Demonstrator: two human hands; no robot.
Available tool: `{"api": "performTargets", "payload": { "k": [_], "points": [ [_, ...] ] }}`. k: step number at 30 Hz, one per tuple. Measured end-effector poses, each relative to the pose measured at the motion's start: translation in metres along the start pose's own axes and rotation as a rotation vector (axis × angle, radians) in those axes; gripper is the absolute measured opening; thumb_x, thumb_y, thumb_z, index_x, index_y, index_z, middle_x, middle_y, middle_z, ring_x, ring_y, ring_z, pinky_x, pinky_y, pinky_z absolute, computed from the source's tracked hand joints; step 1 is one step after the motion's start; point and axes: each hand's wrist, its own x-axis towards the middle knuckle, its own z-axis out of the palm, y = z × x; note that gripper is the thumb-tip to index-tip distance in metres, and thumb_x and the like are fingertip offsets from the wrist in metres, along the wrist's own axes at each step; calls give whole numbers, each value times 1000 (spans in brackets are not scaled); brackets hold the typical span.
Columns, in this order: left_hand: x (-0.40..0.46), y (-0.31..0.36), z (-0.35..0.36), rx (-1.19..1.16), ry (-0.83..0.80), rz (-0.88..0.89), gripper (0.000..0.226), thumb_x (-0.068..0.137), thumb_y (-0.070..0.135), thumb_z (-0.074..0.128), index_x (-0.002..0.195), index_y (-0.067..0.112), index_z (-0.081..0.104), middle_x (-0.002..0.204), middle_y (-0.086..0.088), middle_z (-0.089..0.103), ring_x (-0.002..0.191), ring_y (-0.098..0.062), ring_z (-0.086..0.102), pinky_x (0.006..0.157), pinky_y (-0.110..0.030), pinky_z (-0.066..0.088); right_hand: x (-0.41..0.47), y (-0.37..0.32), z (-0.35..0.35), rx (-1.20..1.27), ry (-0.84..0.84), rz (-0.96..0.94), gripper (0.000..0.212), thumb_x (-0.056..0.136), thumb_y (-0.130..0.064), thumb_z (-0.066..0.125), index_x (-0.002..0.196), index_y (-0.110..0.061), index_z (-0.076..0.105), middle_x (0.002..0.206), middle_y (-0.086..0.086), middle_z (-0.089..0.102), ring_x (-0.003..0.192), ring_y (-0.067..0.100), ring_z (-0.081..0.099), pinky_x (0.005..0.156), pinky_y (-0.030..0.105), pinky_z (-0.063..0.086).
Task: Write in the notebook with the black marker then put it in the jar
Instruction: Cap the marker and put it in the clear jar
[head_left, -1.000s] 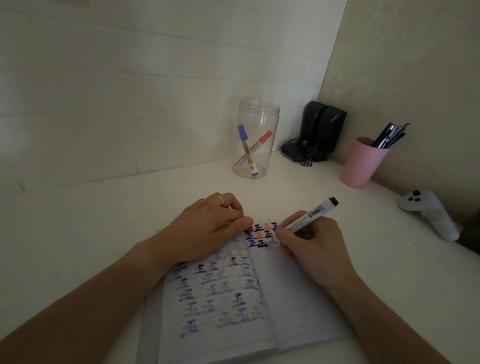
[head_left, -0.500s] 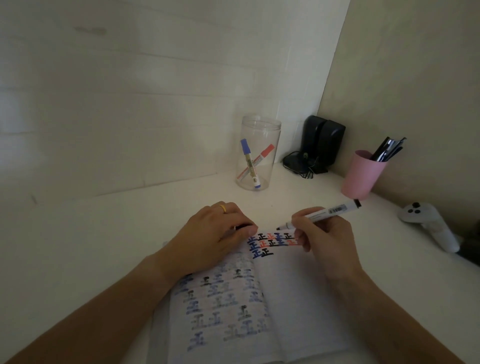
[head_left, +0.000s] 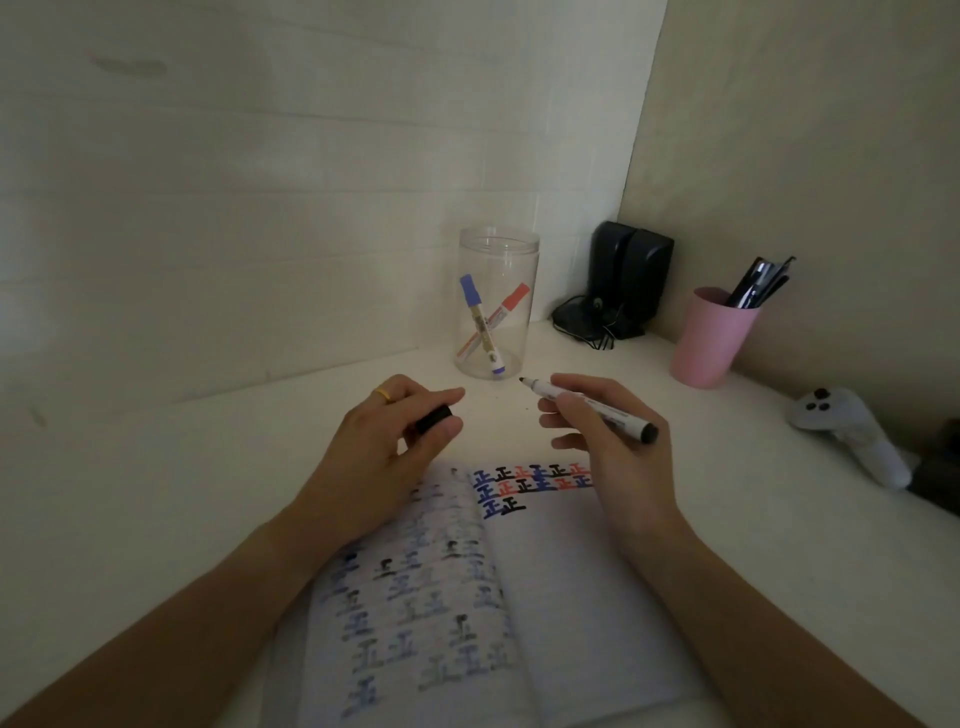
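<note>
The open notebook lies on the white desk in front of me, with black, blue and red characters along the top of its right page. My right hand holds the uncapped black marker above the desk, tip pointing left toward my other hand. My left hand pinches the marker's black cap between thumb and fingers, a short gap from the tip. The clear jar stands just behind both hands, with a blue marker and a red marker crossed inside.
A pink cup of dark pens stands at the right by the wall. A black device with a cable fills the corner. A white controller lies at the far right. Walls close the desk at the back and right.
Both hands have lifted off the notebook toward the jar. The marker has turned so its tip points left. The black cap now shows in my left hand.
</note>
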Motion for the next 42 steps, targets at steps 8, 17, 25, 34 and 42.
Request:
{"api": "performTargets", "payload": {
  "k": [8, 17, 25, 34, 42],
  "points": [
    [1, 3, 1, -247, 130, -149, 23, 75, 16, 88, 83, 19, 67, 82, 4, 76, 72, -15, 73, 76, -21, 59, 2, 3, -2, 77, 27, 61, 11, 87, -9, 75, 99, -9, 74, 72, 5, 71, 63, 15, 63, 64, 25, 56],
    [-1, 1, -8, -434, 138, -240, 27, 81, -3, 79, 103, 13, 77, 95, 2, 82, 89, -10, 77, 81, -15, 57, 2, -3, 3, 382, -10, 179, 17, 92, -4, 67, 106, -3, 75, 84, 17, 78, 75, 22, 75, 67, 25, 61],
    [2, 5, -6, -511, 177, -285, 24, 84, 1, 77, 105, 14, 77, 96, -1, 81, 88, -14, 78, 74, -12, 53, -2, -7, 1, 361, -70, 169, 13, 90, 1, 66, 93, -4, 77, 78, 17, 78, 70, 24, 74, 64, 23, 60],
    [2, 8, -4, -544, 133, -272, 25, 82, 1, 79, 105, 11, 75, 99, -2, 81, 90, -16, 78, 80, -18, 57, -6, -7, 4, 323, -135, 185, 12, 90, 2, 65, 95, -2, 76, 80, 19, 78, 71, 23, 74, 64, 23, 59],
    [0, 12, -6, -593, 89, -212, 16, 88, 6, 72, 104, 7, 76, 86, -8, 81, 76, -20, 77, 76, -23, 59, -7, -11, 3, 373, -210, 207, 23, 79, -14, 74, 98, -3, 78, 83, 18, 79, 73, 23, 75, 65, 23, 60]
  ]
}}
